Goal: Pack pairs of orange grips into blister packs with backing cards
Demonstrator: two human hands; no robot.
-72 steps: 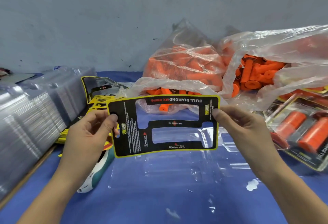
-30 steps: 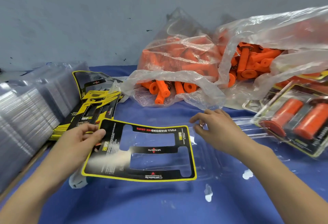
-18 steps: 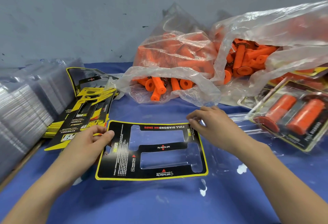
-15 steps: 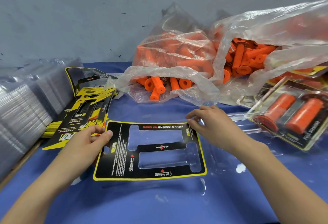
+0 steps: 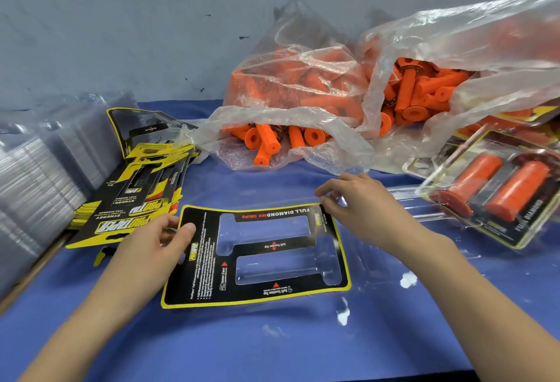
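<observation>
Both forearms reach in from the near edge over the blue worktop [image 5: 272, 348]. The left hand [image 5: 151, 248] grips the left edge of the backing card [image 5: 200, 278], with the thumb on top and the other fingers curled at the edge. The right hand [image 5: 363, 209] pinches the card's far right corner between thumb and curled forefinger.

The card lies on a clear blister pack [image 5: 372, 263], which shows through the two cut-out windows and extends past the card to the right. The pack's outline is hard to make out; only glints mark it. The card is glossy black with a yellow border.

At left lies a fanned stack of cards [image 5: 142, 200], beside a stack of clear shells [image 5: 36, 175] cut off by the frame edge. At right, a finished pack [image 5: 497, 193] holds two grips.

Farther off, two crinkled plastic bags [image 5: 303, 57] hold loose orange grips [image 5: 266, 142], cylinders with flanged ends.
</observation>
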